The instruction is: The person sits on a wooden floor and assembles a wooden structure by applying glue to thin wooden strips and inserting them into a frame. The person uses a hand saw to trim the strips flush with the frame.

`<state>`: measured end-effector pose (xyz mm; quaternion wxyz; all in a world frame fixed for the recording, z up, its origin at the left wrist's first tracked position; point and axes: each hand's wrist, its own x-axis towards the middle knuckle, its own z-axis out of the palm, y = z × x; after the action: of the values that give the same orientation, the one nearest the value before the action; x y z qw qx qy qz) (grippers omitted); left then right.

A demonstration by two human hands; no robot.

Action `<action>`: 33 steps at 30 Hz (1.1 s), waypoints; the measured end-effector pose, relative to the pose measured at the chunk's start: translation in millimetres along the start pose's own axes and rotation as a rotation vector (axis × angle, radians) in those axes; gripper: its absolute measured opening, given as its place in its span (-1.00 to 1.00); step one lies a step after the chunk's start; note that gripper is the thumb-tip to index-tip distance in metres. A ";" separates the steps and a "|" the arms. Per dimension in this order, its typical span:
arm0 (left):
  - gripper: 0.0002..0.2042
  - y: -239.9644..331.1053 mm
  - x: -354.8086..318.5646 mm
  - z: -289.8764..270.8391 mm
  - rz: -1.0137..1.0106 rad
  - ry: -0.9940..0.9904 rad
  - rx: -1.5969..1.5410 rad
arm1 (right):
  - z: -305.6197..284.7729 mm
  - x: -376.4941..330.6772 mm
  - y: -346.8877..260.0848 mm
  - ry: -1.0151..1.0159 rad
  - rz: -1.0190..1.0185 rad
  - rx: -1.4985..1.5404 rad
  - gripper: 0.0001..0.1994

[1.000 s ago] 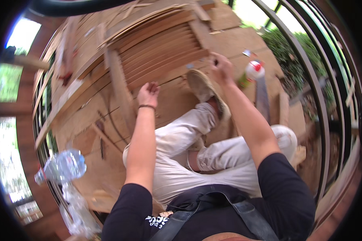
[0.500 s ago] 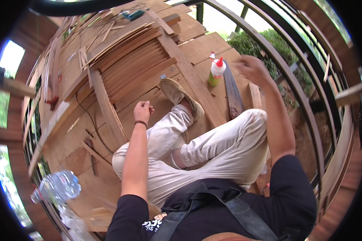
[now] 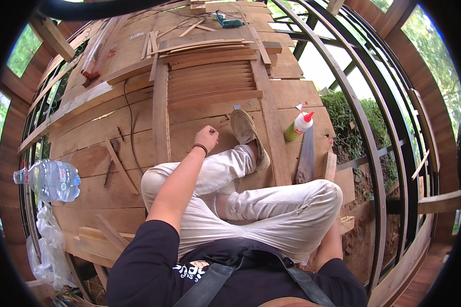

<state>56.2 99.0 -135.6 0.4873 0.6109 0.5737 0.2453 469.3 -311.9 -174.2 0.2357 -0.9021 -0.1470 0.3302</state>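
My left hand (image 3: 206, 138) hovers over my crossed legs with its fingers curled closed. Whether something small sits between the fingertips I cannot make out. My right forearm drops behind my right thigh, which hides the hand. In front of me lies a wooden frame (image 3: 161, 110) with a row of thin slats (image 3: 210, 84) across it. My shoe (image 3: 243, 128) rests between its two long side pieces. To the frame's right stands a white and green glue bottle (image 3: 298, 127) with a red cap, beside a dark saw-like blade (image 3: 306, 153).
A large clear water bottle (image 3: 55, 180) and a plastic bag (image 3: 51, 245) are at the left. A cable (image 3: 130, 117) and a thin wood strip (image 3: 121, 166) lie left of the frame. A teal power tool (image 3: 229, 21) lies far off. Metal rails (image 3: 361, 123) run along the right edge.
My right hand has gone from the air near the glue bottle down behind my right thigh. My left hand stays curled over my legs. The whole view has turned.
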 end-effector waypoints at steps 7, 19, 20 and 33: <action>-0.83 3.3 4.3 -6.2 0.191 0.261 0.163 | -115.3 -8.7 -53.6 0.077 -0.226 0.377 -0.38; -0.30 40.1 57.8 -95.6 0.464 0.240 0.975 | -97.4 -161.2 -281.0 -0.290 -0.588 0.442 0.22; -0.27 40.0 57.0 -93.7 0.442 0.176 1.017 | -70.8 -159.5 -293.2 -0.332 -0.617 0.374 0.21; -0.43 38.6 79.5 -57.2 0.535 0.254 0.975 | 16.1 -90.7 -319.3 -0.266 -0.539 0.038 0.16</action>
<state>42.5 196.9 -99.3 -0.0024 0.8549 0.5000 0.1385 356.6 -74.7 29.5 0.3103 -0.7747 -0.4048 0.3737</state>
